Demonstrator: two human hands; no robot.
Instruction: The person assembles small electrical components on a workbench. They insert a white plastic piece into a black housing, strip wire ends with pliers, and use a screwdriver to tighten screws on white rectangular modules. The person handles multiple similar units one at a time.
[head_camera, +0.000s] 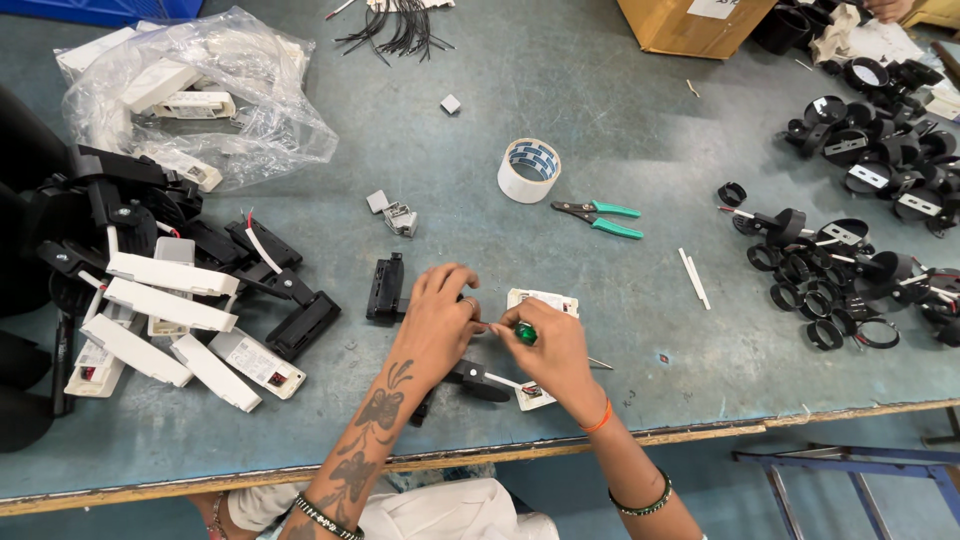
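Two hands, one small screwdriver, slip risk

Both hands busy at near table edge. Right hand clenched round green-handled screwdriver, metal tip poking out right of the fist, low over the tabletop. Left hand pinching something small at the fingertips, too small to tell what, touching the right hand's fingers. White driver box flat on the table directly under and behind the right hand, mostly hidden. Black bracket piece with a wire lying just below the hands, touching a corner of the white box.

Risks, judged from this frame only:
- Tool slipping off the small part into left fingertips, since fingers sit right at the blade line.
- Tiny pinched part dropping and rolling off the near edge, close by.
- Wire on black bracket piece snagging under the right wrist, dragging the white box.
- White box unclamped, likely to skate if pressed sideways.

Further out: black clip housing upright just left of the left hand, could get knocked over by the elbow side. Stack of white boxes and black parts at far left, well apart. Two small grey blocks beyond the hands. Green-handled pliers and tape roll mid-table, out of reach of the work. Black ring fittings heaped right. Plastic bag of white parts far left, cable ties and cardboard box at far edge.
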